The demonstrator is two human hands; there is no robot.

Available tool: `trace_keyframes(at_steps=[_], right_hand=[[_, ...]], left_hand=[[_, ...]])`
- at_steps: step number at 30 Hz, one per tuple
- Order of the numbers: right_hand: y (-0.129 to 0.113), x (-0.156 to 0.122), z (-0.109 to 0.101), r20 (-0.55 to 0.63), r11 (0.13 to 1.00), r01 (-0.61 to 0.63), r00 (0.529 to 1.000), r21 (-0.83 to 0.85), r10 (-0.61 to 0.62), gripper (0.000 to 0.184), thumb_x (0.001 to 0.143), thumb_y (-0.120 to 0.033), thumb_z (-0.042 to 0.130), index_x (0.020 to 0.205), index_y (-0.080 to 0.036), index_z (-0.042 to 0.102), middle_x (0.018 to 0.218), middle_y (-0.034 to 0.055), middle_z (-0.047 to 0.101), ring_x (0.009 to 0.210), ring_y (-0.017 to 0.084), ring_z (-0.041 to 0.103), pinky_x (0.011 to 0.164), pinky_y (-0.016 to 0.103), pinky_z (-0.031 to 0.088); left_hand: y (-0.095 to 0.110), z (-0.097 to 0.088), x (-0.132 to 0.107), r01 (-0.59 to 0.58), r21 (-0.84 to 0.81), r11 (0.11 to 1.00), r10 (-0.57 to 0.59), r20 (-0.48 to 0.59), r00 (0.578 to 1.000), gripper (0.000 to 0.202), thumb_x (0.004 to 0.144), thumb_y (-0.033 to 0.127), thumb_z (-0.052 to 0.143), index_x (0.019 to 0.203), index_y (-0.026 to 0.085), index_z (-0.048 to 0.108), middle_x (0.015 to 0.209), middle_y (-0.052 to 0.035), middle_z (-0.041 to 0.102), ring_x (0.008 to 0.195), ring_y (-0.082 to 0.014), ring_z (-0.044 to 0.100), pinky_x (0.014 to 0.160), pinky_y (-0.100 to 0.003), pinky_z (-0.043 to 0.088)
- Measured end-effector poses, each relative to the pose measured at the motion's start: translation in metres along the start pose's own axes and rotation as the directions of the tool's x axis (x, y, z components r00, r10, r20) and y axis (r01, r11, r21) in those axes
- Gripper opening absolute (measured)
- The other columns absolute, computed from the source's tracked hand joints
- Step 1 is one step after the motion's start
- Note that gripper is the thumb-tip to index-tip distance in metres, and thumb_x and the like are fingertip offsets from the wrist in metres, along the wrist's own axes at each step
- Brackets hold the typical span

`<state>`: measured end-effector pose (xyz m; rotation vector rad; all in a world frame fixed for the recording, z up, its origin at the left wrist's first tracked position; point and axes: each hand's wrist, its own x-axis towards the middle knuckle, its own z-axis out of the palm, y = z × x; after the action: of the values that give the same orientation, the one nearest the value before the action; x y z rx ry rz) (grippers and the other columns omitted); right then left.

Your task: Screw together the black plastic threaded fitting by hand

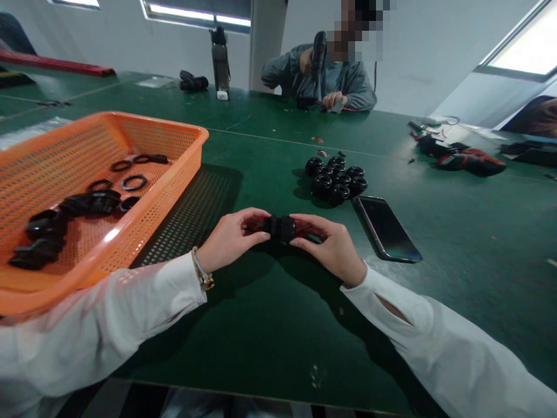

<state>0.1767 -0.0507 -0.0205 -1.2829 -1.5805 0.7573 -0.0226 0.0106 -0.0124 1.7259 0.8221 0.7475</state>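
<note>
Both of my hands meet over the green table, pinching one black threaded plastic fitting (279,227) between them. My left hand (232,238) grips its left end with closed fingers; a bracelet shows at that wrist. My right hand (331,244) grips the right end, fingers curled around it. Just beyond them sits a cluster of several like black fittings (336,179). A dark phone (386,227) lies flat to the right of my right hand.
An orange mesh basket (183,136) at the left holds black rings and fitting parts. Across the table a person in a grey jacket (348,81) handles a tool. A bottle (220,64) stands far back. Red-and-black tools (470,159) lie at right.
</note>
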Motion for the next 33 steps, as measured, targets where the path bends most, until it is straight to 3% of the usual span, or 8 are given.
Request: trace_keyframes(at_steps=[33], right_hand=[[-0.0021, 0.0008, -0.0025, 0.015, 0.991, 0.026, 1.000, -0.133, -0.025, 0.035, 0.072, -0.028, 0.069, 0.106, -0.021, 0.070, 0.096, 0.0052, 0.074, 0.082, 0.019, 0.070, 0.078, 0.035, 0.057]], left_hand=[[-0.0008, 0.0010, -0.0016, -0.006, 0.008, 1.000, 0.006, -0.002, 1.000, 0.031, 0.068, 0.021, 0.063, 0.097, 0.014, 0.059, 0.088, -0.0051, 0.065, 0.081, -0.0175, 0.062, 0.076, -0.033, 0.052]])
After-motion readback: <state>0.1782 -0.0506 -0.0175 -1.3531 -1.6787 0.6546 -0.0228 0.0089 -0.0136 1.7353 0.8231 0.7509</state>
